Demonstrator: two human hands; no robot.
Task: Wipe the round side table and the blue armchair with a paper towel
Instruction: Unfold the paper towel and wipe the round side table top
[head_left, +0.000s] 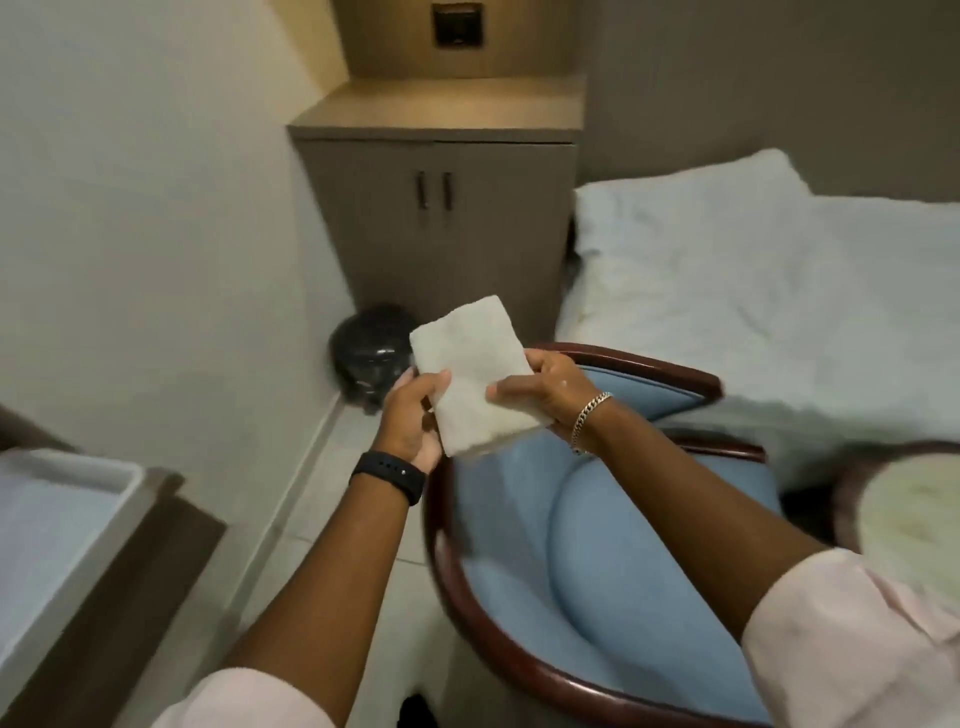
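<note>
A folded white paper towel (475, 374) is held up in front of me by both hands. My left hand (413, 423) grips its lower left edge, and my right hand (548, 387) pinches its right edge. Below and to the right stands the blue armchair (524, 545) with a dark red wooden rim; my right forearm crosses over its seat. The round side table (906, 514), pale-topped with a dark rim, shows at the right edge, partly cut off and blurred.
A brown two-door cabinet (441, 208) stands ahead against the wall. A black bin bag (371, 353) sits on the floor beside it. A bed with white sheets (753, 291) lies right of the chair. A white tray (57, 509) rests on a dark surface at the left.
</note>
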